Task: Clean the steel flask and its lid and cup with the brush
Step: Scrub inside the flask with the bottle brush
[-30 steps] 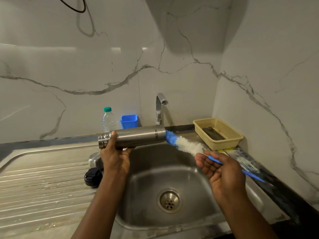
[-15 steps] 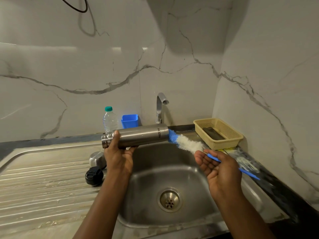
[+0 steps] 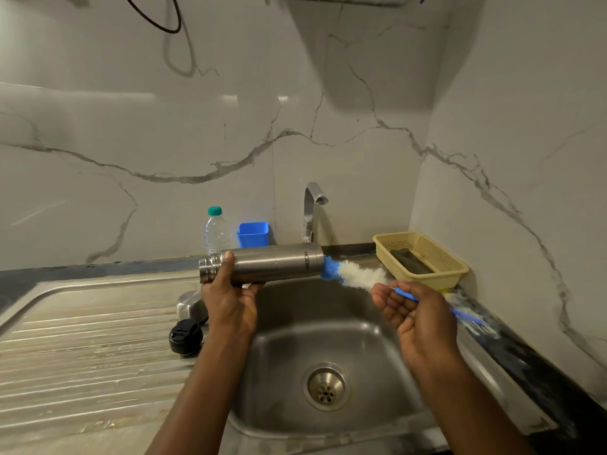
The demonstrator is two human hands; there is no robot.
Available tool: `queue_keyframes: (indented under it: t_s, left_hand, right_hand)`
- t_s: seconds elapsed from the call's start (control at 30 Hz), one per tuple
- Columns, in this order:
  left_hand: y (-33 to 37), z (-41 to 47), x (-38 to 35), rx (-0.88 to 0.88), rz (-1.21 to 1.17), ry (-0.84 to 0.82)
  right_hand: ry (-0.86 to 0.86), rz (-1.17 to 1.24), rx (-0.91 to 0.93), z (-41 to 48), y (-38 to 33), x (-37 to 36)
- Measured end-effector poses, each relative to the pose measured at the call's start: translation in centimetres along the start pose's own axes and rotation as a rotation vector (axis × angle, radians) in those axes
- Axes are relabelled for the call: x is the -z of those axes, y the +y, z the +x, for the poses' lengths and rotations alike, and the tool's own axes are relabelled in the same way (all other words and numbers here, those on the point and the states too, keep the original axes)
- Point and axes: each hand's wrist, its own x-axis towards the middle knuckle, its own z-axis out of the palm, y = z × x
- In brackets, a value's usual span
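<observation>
Kitchen corner. Veined marble walls point(image 3: 197, 142) meet behind and to the right of the hands, and a ridged steel drainboard point(image 3: 82, 339) spreads away to the left of the left hand. The sink point(image 3: 377, 349) lies below and between both hands, its drain point(image 3: 326, 386) between the forearms. The basin gives the widest open room, bounded past the right hand by a dark counter point(image 3: 525, 362). A tap point(image 3: 310, 211) rises behind the hands, a yellow basket point(image 3: 460, 267) sits in the corner beyond the right hand, and a bottle point(image 3: 216, 233) and a blue tub point(image 3: 253, 234) stand at the wall behind the left hand. The flask point(image 3: 272, 264) is held level above the basin's far rim. The left hand point(image 3: 230, 303) grips it near its ridged end, thumb on its near side and fingers hidden behind it. The right hand point(image 3: 417, 320), palm up with fingers only loosely curled, holds the handle of the brush point(image 3: 358, 274), whose blue tip touches the flask's other end. The cup point(image 3: 190, 305) and black lid point(image 3: 185, 336) rest on the drainboard just left of the left wrist, side by side.
</observation>
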Motion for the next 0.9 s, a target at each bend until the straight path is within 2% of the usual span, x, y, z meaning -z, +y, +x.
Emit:
queue_keyframes:
  t_s: [0.13, 0.27, 0.37, 0.5, 0.7, 0.9]
  left_hand:
    - [0.0, 0.5, 0.0, -0.028, 0.061, 0.074]
    - [-0.5, 0.6, 0.0, -0.078, 0.318, 0.141]
    - [-0.8, 0.2, -0.2, -0.116, 0.445, 0.129]
    - [-1.0, -0.1, -0.4, -0.117, 0.461, 0.109]
    - [-1.1, 0.3, -0.4, -0.121, 0.402, 0.1]
    - [-0.9, 1.0, -0.5, -0.108, 0.37, 0.123]
  right_hand:
    - [-0.086, -0.25, 0.178, 2.6, -3.3, -2.6]
    - [-0.194, -0.534, 0.33, 3.3, -6.6, -7.6]
    - [-0.304, -0.736, 0.421, 3.4, -8.2, -12.2]
    - [-0.404, -0.867, 0.502, 5.0, -8.4, -18.7]
    - [-0.437, -0.985, 0.491, 8.6, -5.3, -27.4]
    - [-0.442, -1.077, 0.374, 12.0, 0.0, -31.2]
